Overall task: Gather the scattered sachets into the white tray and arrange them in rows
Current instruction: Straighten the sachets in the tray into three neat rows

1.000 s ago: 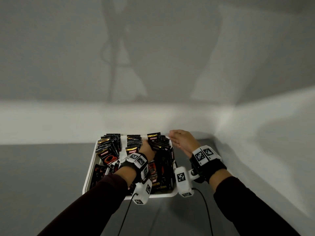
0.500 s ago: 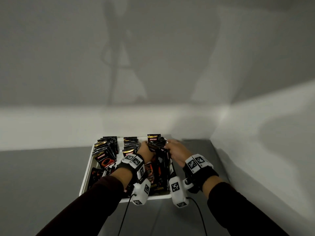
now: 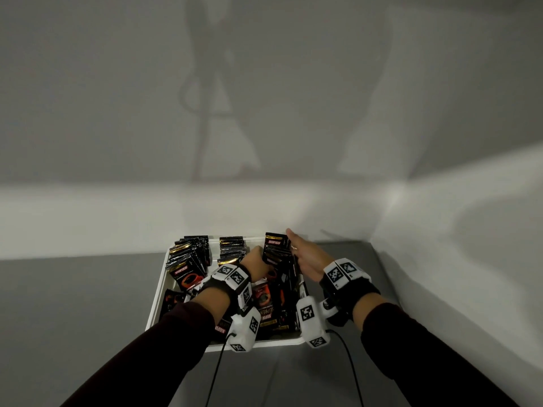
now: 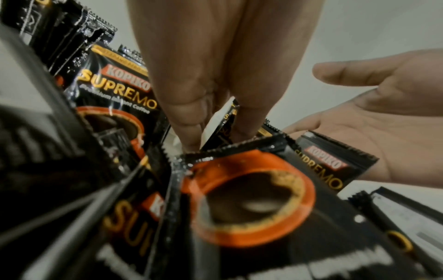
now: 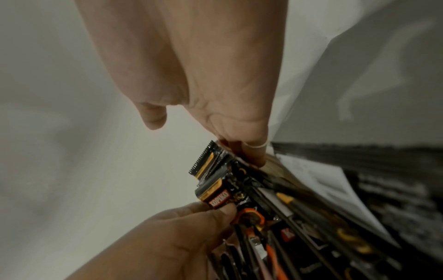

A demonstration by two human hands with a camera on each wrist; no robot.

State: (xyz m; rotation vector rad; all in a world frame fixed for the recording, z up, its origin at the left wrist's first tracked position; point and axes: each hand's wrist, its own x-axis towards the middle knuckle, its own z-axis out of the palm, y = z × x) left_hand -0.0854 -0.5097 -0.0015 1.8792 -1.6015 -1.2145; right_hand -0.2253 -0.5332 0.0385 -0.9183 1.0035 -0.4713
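Observation:
A white tray (image 3: 159, 290) holds black Kopiko sachets standing in a left row (image 3: 188, 261), a middle row (image 3: 232, 248) and a right row (image 3: 275, 250). Loose sachets (image 3: 266, 306) lie flat at the tray's near end. My left hand (image 3: 260, 257) reaches into the gap between the middle and right rows. In the left wrist view its fingers (image 4: 191, 130) pinch a sachet (image 4: 219, 121). In the right wrist view its thumb (image 5: 223, 209) presses on the front sachet (image 5: 217, 199). My right hand (image 3: 298, 245) lies flat along the right row's outer side, fingers straight.
The tray sits on a grey surface (image 3: 73, 304) in a corner. A white wall (image 3: 117, 218) runs just behind the tray and another (image 3: 455, 259) stands close on the right. Two cables (image 3: 216, 374) hang from the wrist cameras in front of the tray.
My right hand closed in from the right onto the right row, then straightened, its fingers now stretched toward the tray's far end. The left hand stayed at the row's front.

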